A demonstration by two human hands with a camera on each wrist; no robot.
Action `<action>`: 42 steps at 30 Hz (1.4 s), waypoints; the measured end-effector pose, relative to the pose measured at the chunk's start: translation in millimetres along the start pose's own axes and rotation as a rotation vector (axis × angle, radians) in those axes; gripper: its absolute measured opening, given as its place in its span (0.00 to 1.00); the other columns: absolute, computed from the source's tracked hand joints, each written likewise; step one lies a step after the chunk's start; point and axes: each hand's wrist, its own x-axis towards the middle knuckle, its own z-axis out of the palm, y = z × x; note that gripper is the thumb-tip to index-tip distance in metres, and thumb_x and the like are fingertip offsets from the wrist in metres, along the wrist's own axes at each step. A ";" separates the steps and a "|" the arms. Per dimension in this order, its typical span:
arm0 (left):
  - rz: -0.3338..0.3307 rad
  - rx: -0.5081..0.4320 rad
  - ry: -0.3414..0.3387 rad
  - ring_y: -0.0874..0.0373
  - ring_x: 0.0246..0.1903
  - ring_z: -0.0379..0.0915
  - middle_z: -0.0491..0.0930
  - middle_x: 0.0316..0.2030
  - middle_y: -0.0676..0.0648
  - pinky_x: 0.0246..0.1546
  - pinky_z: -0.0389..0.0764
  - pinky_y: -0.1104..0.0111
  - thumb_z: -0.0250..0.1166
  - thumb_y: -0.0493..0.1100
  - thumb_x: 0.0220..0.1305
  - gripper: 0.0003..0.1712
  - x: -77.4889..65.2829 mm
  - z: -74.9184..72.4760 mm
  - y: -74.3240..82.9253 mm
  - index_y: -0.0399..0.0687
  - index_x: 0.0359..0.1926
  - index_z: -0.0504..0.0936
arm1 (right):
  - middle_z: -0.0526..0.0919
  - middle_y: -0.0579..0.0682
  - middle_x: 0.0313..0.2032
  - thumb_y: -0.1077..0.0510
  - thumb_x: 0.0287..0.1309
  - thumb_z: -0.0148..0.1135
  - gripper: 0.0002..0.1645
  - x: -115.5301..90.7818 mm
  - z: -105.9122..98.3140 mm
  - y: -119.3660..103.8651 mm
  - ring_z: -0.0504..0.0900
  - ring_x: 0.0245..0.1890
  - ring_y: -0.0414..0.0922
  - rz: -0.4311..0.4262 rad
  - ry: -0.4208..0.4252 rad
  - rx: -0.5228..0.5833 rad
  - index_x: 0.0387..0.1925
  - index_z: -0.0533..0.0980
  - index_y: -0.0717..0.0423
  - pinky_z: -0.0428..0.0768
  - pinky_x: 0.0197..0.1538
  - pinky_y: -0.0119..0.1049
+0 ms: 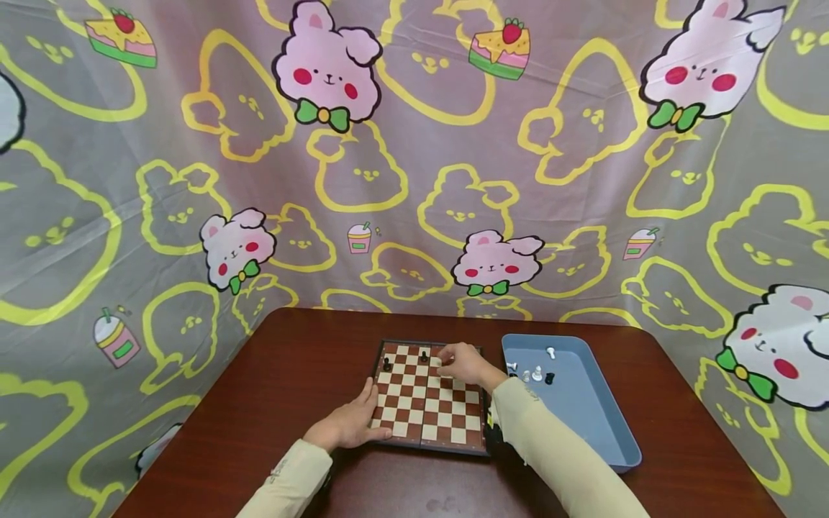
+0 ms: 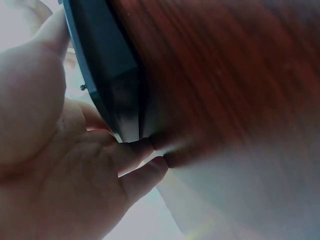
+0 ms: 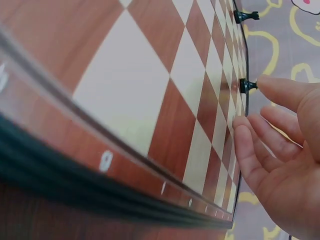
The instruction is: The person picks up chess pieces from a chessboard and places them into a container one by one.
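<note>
A brown-and-cream chessboard (image 1: 414, 392) lies flat on the table, framed in black. At its near left corner rests my left hand (image 1: 352, 424), with fingers along the left side and the thumb at the front edge. In the left wrist view, two fingertips (image 2: 159, 162) touch the wood beside the dark board corner (image 2: 112, 80). My right hand (image 1: 463, 362) is over the far right part of the board; its thumb and fingers (image 3: 245, 142) stand apart, and no piece shows between them. Two black chess pieces stand on the far squares, one (image 1: 424, 356) left of that hand, the other (image 1: 386, 365) near the left edge.
Right of the board is a blue-grey tray (image 1: 599, 403) holding several white chess pieces (image 1: 537, 373) and a black one (image 1: 549, 378). A dark object with yellow lies under the right sleeve. Patterned cloth hangs behind the reddish-brown table (image 1: 285, 360).
</note>
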 end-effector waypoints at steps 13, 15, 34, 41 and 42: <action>-0.002 0.003 0.003 0.37 0.60 0.62 0.39 0.70 0.29 0.52 0.71 0.53 0.61 0.65 0.58 0.58 -1.7 1.8 -1.1 0.25 0.69 0.49 | 0.78 0.55 0.50 0.57 0.60 0.63 0.23 15.9 16.7 -9.3 0.78 0.49 0.51 -0.026 0.026 0.021 0.55 0.74 0.60 0.77 0.47 0.45; 0.001 0.011 0.006 0.37 0.60 0.62 0.39 0.70 0.29 0.52 0.71 0.53 0.61 0.65 0.58 0.57 -1.3 1.6 -0.6 0.25 0.69 0.49 | 0.78 0.55 0.50 0.58 0.59 0.64 0.23 17.8 18.1 -10.0 0.77 0.49 0.52 -0.023 0.028 0.020 0.56 0.74 0.61 0.77 0.47 0.46; -0.012 0.007 -0.014 0.39 0.62 0.60 0.39 0.71 0.30 0.54 0.70 0.54 0.60 0.66 0.59 0.57 -0.6 1.2 0.4 0.27 0.70 0.49 | 0.79 0.55 0.47 0.61 0.58 0.64 0.21 28.4 23.9 -9.1 0.76 0.50 0.53 -0.038 0.015 -0.004 0.54 0.76 0.59 0.76 0.47 0.46; -0.011 0.000 -0.004 0.38 0.61 0.61 0.40 0.71 0.29 0.53 0.70 0.53 0.61 0.65 0.58 0.57 -2.1 -0.2 1.6 0.26 0.69 0.49 | 0.81 0.46 0.35 0.62 0.56 0.65 0.06 31.7 26.1 -9.7 0.78 0.37 0.44 -0.077 0.012 -0.051 0.37 0.81 0.54 0.76 0.38 0.39; -0.009 0.004 -0.001 0.38 0.61 0.61 0.40 0.71 0.29 0.53 0.71 0.53 0.61 0.65 0.58 0.57 -2.1 -0.4 1.4 0.26 0.69 0.49 | 0.80 0.45 0.34 0.62 0.56 0.66 0.05 32.0 26.1 -10.0 0.77 0.35 0.43 -0.075 0.011 -0.048 0.36 0.81 0.53 0.76 0.36 0.38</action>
